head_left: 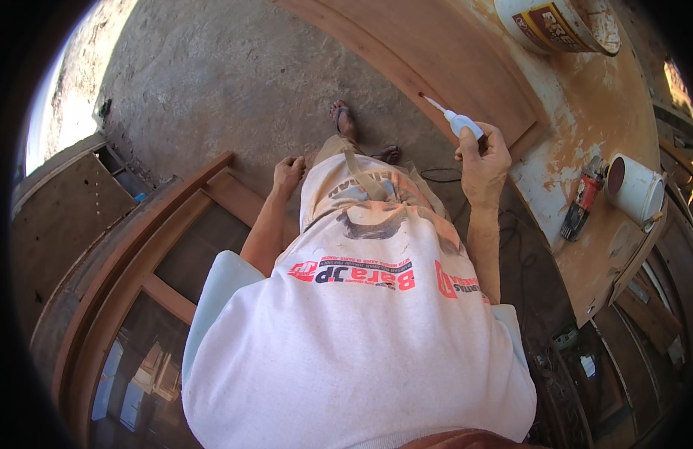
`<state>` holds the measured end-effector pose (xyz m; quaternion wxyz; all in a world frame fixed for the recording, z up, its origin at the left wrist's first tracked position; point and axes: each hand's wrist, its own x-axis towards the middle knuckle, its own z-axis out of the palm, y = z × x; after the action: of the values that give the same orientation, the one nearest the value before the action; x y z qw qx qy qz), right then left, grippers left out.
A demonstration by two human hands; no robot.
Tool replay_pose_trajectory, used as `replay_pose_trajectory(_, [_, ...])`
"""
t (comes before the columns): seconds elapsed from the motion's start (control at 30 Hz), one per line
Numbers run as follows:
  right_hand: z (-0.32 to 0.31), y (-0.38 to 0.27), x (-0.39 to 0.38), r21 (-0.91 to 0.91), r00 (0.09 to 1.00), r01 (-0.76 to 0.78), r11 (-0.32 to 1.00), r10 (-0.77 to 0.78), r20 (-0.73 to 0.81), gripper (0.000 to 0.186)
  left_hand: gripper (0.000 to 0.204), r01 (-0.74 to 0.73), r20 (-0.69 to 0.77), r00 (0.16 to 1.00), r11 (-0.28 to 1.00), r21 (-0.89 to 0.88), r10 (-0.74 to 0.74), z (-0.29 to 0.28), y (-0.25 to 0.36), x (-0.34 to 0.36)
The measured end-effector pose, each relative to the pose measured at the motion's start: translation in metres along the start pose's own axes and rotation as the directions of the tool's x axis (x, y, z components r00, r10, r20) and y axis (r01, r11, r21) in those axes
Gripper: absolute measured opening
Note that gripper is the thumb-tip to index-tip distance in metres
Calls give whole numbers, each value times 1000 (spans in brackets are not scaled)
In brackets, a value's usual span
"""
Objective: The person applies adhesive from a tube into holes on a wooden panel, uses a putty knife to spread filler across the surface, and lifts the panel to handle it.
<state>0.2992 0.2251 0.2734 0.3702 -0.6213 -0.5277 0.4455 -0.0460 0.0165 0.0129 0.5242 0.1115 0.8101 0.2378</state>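
Note:
My right hand (481,157) grips a small white squeeze bottle (464,124) with a long thin nozzle. The nozzle's tip points at a dark spot on a reddish wooden board (496,82); I cannot tell whether they touch. My left hand (289,172) hangs by my shorts with curled fingers; whatever it holds, if anything, is hidden.
A stained bucket (545,26), red power tool (586,193) and white container (635,191) stand on the stained worktop (616,105) at right. A framed glass wooden panel (167,307) lies at left. My sandalled feet rest on concrete floor (212,75), near dark cords (440,179).

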Motion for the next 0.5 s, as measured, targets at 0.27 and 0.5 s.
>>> replay_pose_trajectory(0.27, [0, -3, 6, 112, 997, -75, 991, 72, 30, 23, 38, -2, 4, 1000, 1000, 24, 1, 0, -3, 3])
replay_pose_trajectory(0.5, [25, -18, 27, 129, 996, -33, 991, 22, 90, 23, 38, 7, 0, 1000, 1000, -13, -7, -2, -3, 8])
